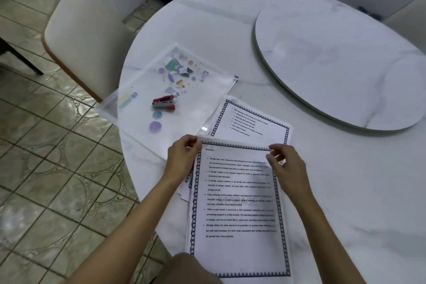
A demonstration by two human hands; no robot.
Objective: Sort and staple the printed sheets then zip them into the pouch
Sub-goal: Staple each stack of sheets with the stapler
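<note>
Head view shows me both hands at the far edge of the STORAGE sheet [237,214], which lies at 6 o'clock on the white table [345,191], nearest the person. The left hand [182,157] pinches its top left corner, fingers curled round the edge. The right hand [288,168] pinches the top right corner, though blur softens those fingertips. More sheets [185,191] poke out beneath toward 9 o'clock, and a bordered sheet [253,124] lies just beyond at 12 o'clock, partly covered. The clear pouch [143,80] sits at 10 o'clock, one corner overhanging the table's edge, with the red stapler [164,102] resting on it. A round turntable [334,64] fills 2 o'clock, well apart from the paper. I see a padded chair [85,37] on the tiled floor [46,168] at 10 o'clock
</note>
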